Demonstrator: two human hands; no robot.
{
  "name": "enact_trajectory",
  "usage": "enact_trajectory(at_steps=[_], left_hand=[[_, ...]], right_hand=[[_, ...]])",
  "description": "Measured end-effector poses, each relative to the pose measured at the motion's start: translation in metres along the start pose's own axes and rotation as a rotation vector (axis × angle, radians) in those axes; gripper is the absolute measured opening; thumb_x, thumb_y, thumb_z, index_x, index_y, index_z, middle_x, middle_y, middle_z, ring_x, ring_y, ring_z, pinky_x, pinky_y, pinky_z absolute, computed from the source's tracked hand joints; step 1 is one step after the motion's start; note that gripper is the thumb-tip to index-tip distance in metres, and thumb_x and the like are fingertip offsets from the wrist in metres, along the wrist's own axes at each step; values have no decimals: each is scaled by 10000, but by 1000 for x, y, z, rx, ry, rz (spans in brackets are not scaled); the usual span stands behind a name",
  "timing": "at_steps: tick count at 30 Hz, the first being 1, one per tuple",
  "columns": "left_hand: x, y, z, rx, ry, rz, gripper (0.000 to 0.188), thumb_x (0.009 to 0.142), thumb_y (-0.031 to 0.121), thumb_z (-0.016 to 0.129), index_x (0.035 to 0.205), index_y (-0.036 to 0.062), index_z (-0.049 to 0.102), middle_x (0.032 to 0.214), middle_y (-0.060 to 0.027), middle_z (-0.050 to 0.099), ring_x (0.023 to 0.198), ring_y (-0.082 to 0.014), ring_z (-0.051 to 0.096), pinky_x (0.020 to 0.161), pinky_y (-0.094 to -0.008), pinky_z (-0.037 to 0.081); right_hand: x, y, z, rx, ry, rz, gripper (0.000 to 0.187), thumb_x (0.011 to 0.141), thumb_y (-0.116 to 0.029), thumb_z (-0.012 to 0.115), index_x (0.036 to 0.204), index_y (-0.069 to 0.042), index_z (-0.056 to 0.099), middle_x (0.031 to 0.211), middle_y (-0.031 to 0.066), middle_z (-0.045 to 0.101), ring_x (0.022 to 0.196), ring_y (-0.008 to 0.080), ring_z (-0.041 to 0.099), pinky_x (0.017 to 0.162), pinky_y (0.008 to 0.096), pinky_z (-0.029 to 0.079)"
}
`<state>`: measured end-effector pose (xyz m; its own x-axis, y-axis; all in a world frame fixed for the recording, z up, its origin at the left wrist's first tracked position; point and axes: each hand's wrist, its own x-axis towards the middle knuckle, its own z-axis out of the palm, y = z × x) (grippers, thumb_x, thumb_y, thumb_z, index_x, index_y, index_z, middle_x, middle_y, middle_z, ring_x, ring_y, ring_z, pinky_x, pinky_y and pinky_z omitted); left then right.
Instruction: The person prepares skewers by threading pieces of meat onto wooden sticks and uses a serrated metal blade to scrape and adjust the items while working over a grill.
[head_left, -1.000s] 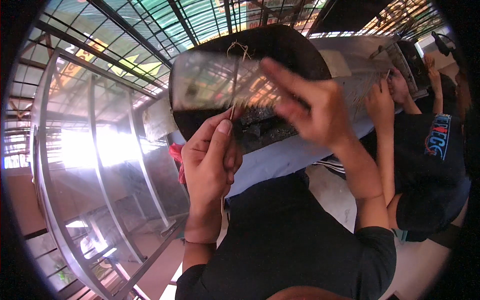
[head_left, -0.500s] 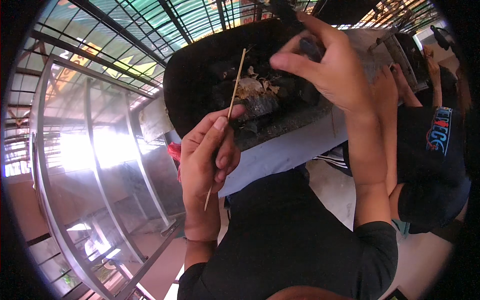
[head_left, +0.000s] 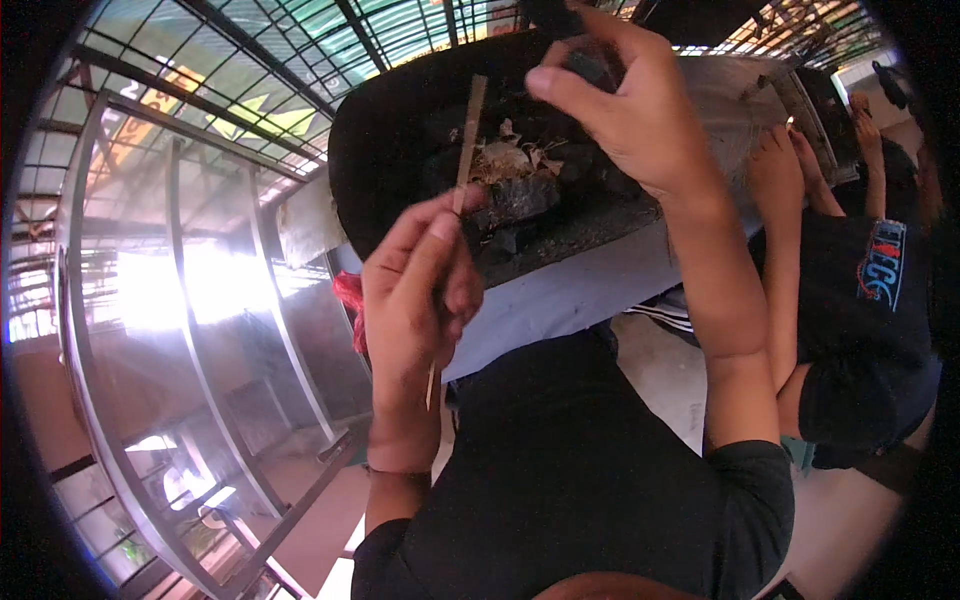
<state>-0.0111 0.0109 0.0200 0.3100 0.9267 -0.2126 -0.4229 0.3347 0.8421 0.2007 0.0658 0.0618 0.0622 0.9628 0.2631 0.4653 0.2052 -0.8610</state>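
My left hand (head_left: 420, 270) pinches a thin wooden stick (head_left: 470, 140) between thumb and fingers. Its upper part is smeared by motion, and its lower end shows below my palm. Over the far side of a soot-black charcoal tray (head_left: 375, 130), my right hand (head_left: 635, 110) is curled with thumb and fingers bent. Something black, seemingly a piece of charcoal (head_left: 596, 66), sits within its grip, partly hidden; a blurred black shape (head_left: 550, 15) shows by the fingertips. Inside the tray, dry pale scraps (head_left: 505, 158) lie against a grey-black charcoal chunk (head_left: 525, 200).
Close on the right, another person in a dark shirt (head_left: 850, 310) works with their hands (head_left: 775, 165) near a metal-framed box (head_left: 805, 115). A glass case (head_left: 180, 300) stands at the left. Red plastic (head_left: 348, 292) hangs by the tray's left corner. Wire mesh (head_left: 300, 60) rises behind.
The stick has swung slightly and its top is now blurred. My right hand has shifted a little left and up, still curled. The head view has moved slightly.
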Motion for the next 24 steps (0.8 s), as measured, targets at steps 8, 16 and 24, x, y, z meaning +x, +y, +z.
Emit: enact_trajectory(at_steps=[8, 16, 24], left_hand=[[22, 3, -16, -215, 28, 189, 325, 1018, 186, 438, 1279, -3, 486, 842, -122, 639, 689, -160, 607, 556, -233, 451], [27, 11, -15, -244, 19, 275, 230, 1016, 159, 445, 1209, 37, 472, 1154, -211, 637, 906, -238, 694, 679, -295, 565], [33, 9, -9, -234, 63, 316, 238, 1000, 155, 497, 1209, 44, 469, 1121, -181, 627, 916, -268, 689, 682, -321, 589]], right_hand=[[-14, 9, -1, -30, -67, -39, 271, 880, -156, 675, 1109, -17, 633, 729, 0, 634, 462, -2, 418, 395, 170, 293], [-43, 2, -1, 246, -138, -32, 188, 839, -174, 710, 901, -7, 650, 781, 37, 690, 460, 7, 427, 403, 176, 311], [-58, 8, 2, 347, -289, 137, 511, 755, -140, 796, 1180, 39, 576, 795, 35, 673, 729, 77, 595, 688, 229, 487]])
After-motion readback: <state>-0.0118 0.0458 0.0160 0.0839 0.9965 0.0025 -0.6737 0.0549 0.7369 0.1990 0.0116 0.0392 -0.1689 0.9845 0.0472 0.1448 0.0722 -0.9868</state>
